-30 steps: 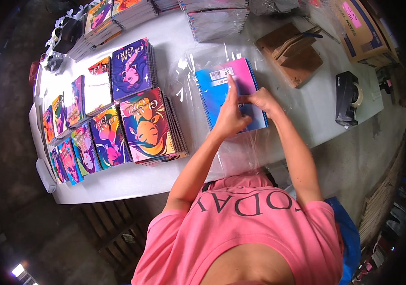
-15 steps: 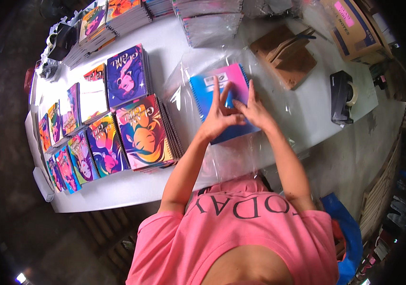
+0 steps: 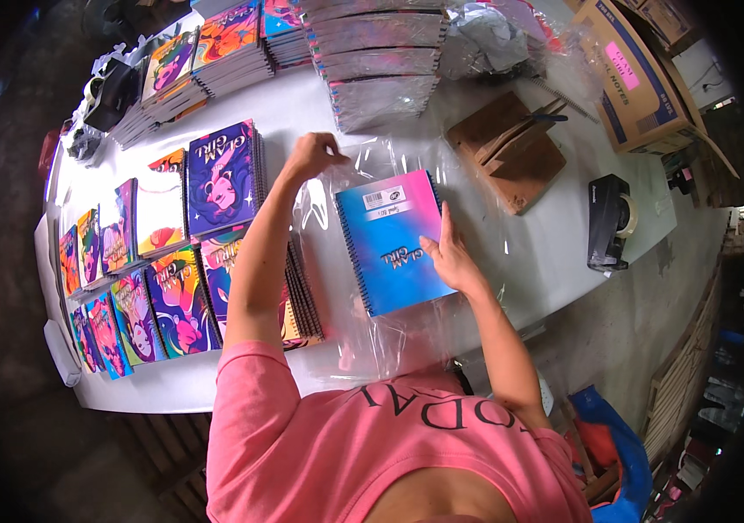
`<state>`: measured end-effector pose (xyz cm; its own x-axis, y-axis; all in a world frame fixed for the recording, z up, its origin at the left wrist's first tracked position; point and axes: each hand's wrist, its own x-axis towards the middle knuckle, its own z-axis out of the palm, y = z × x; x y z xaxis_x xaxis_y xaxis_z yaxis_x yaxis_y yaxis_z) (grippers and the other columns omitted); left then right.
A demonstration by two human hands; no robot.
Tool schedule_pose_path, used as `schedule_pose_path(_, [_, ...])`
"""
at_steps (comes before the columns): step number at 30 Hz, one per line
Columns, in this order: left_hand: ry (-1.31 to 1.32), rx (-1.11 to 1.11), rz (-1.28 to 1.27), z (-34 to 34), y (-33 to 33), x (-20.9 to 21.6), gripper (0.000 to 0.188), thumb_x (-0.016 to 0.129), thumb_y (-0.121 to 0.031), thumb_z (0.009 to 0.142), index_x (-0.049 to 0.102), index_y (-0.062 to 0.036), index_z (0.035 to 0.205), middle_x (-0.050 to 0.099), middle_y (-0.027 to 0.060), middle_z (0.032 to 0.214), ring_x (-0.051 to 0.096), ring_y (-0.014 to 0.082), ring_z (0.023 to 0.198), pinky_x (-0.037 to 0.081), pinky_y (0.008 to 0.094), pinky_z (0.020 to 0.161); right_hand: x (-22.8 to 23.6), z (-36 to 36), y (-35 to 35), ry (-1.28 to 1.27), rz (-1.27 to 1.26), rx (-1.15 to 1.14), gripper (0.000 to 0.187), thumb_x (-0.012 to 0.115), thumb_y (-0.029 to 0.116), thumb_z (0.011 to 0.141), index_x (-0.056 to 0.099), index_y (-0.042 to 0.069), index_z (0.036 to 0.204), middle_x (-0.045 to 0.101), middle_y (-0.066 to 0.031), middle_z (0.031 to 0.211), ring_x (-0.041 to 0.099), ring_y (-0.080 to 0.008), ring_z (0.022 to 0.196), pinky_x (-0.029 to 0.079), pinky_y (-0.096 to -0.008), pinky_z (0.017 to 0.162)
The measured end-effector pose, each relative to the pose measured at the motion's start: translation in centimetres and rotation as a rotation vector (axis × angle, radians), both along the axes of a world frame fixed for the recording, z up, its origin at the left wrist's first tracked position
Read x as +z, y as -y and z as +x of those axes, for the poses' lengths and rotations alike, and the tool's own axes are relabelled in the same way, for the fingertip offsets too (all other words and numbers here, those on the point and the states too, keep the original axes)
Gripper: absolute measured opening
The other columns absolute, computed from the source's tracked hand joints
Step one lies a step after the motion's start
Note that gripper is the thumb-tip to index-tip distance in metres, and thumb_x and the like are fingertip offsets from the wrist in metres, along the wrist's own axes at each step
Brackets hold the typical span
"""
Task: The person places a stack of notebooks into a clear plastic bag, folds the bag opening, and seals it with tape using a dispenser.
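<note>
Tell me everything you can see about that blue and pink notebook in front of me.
The notebook looks smooth, blue blending into pink toward the upper right, with a white label near the top and dark lettering lower down. A dark coil binds its left edge. It lies closed, slightly turned, on clear plastic, the right hand touching its right side. Whether others lie beneath, I can't tell.

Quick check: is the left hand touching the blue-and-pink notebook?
Apart. The head view shows the left hand beyond the top-left corner of the blue-and-pink notebook, with clear plastic film visible in the gap between.
</note>
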<state>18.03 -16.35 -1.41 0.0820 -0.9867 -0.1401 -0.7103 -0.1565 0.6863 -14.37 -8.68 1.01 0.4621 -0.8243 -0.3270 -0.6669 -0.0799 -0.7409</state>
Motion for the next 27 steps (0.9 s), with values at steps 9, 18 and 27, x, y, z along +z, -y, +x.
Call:
schedule_pose_path(9, [-0.032, -0.099, -0.427, -12.4, -14.4, 8.3, 0.03, 0.071, -0.013, 0.077, 0.063, -0.0071, 0.105, 0.056, 0.0143, 0.121, 0.056, 0.0279, 0.11, 0.047, 0.0337, 0.086, -0.6, -0.3, -0.1, -0.001, 0.001, -0.019, 0.078, 0.044, 0.035, 0.096, -0.006, 0.003, 0.146, 0.015, -0.0274, 0.15, 0.017, -0.0387, 0.139, 0.016, -0.0424, 0.113])
schedule_pose_path(18, [0.112, -0.236, -0.083, -16.2, -17.4, 2.7, 0.098, 0.074, -0.035, 0.073, 0.016, -0.0038, 0.147, 0.01, 0.0166, 0.154, 0.009, 0.0351, 0.142, 0.017, 0.0497, 0.112, -0.6, -5.8, -1.1, -0.207, -0.165, -0.386, 0.072, 0.049, 0.043, 0.093, 0.021, 0.002, 0.146, 0.018, -0.0269, 0.149, 0.023, -0.038, 0.137, 0.021, -0.0402, 0.112])
schedule_pose_path(27, [0.141, -0.238, -0.116, -16.1, -17.1, 2.6, 0.095, 0.073, -0.035, 0.073, 0.021, -0.0017, 0.145, 0.014, 0.0166, 0.153, 0.013, 0.0343, 0.142, 0.02, 0.0456, 0.112, -1.9, -5.4, -3.5, 0.264, -0.208, -0.541, 0.023, 0.066, 0.004, 0.075, 0.069, 0.0, 0.098, 0.046, -0.0231, 0.136, 0.049, -0.0313, 0.123, 0.042, -0.0382, 0.098])
